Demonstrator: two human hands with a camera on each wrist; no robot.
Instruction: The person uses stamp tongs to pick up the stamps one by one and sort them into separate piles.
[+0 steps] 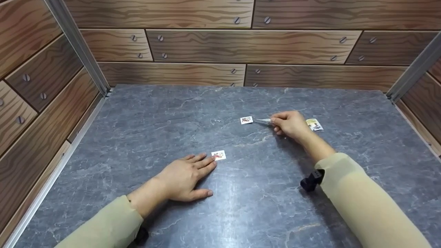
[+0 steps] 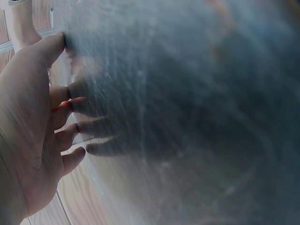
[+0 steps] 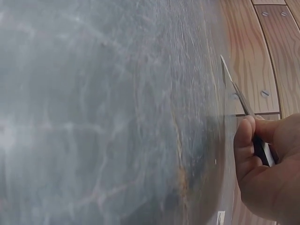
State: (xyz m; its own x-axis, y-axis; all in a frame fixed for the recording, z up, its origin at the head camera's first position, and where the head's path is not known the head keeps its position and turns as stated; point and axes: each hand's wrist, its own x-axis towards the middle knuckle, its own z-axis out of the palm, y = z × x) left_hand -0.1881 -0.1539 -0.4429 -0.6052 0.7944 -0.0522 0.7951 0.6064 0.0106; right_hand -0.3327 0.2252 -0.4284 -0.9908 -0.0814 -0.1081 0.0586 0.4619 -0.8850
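Observation:
My left hand (image 1: 182, 177) lies with its fingers extended on the grey marbled table, its fingertips at the left edge of a small white picture card (image 1: 219, 155). In the left wrist view, the fingers of the left hand (image 2: 35, 122) are spread over the surface. Thumb and index finger of my right hand (image 1: 291, 124) pinch slim pointed tweezers (image 1: 264, 120). Their tip points left, close to a second small picture card (image 1: 246, 120). The right wrist view shows the tweezers (image 3: 241, 97) low over the table, their dark back part inside the hand.
Just behind the right hand lies a yellow and white picture piece (image 1: 315, 124), partly covered by the hand. Wood-patterned walls (image 1: 220, 44) rise at the back and both sides, with metal corner posts (image 1: 81, 44). A black wrist device (image 1: 312, 180) hangs under the right sleeve.

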